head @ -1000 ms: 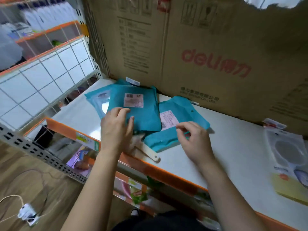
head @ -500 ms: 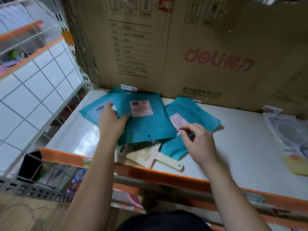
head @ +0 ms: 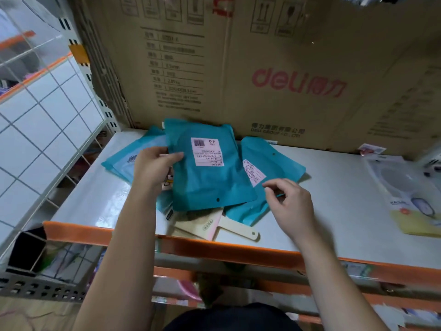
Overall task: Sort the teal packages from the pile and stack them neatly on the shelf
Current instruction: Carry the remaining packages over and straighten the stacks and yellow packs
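Observation:
Three teal packages lie in a loose pile on the white shelf (head: 334,211). My left hand (head: 155,166) pinches the left edge of the top teal package (head: 210,182), which shows a pink label and is turned almost upright in the picture. A second teal package (head: 269,163) lies to its right, partly under it. My right hand (head: 291,201) hovers over that package's lower edge with fingers loosely curled, holding nothing. A third teal package (head: 124,158) with a clear window sticks out at the left, behind my left hand.
A beige flat item with a handle (head: 229,228) lies under the pile near the orange front edge (head: 214,247). A large cardboard box (head: 262,68) closes the back. A white and yellow package (head: 405,187) lies at the right. A wire grid panel (head: 47,115) stands at the left.
My left hand has taken hold of the top teal package's edge and turned it clockwise, lifting it a little. My right hand stays by the second package. The camera has moved closer.

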The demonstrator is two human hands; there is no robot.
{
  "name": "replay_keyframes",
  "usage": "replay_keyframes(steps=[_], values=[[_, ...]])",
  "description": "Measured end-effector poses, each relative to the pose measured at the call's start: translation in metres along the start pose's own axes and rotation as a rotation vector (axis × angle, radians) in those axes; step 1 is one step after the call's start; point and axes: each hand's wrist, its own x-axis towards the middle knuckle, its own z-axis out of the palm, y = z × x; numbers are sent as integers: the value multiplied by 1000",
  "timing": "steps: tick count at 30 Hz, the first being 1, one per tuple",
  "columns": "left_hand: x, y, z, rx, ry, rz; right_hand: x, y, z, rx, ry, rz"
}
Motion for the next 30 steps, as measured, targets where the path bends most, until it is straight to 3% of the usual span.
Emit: replay_keyframes(steps=[8,18,21,24,30], values=[[-20,45,8,-245,-92,276,4,0,-18,194,113,72],[-32,47,14,-214,-208,449,13,7,-33,513,188,168],[-34,37,21,-175,-219,467,16,11,-33,600,214,271],[-36,23,27,-123,-213,479,20,14,-31,635,150,370],[-37,4,32,-157,-315,481,23,14,-22,656,-43,385]])
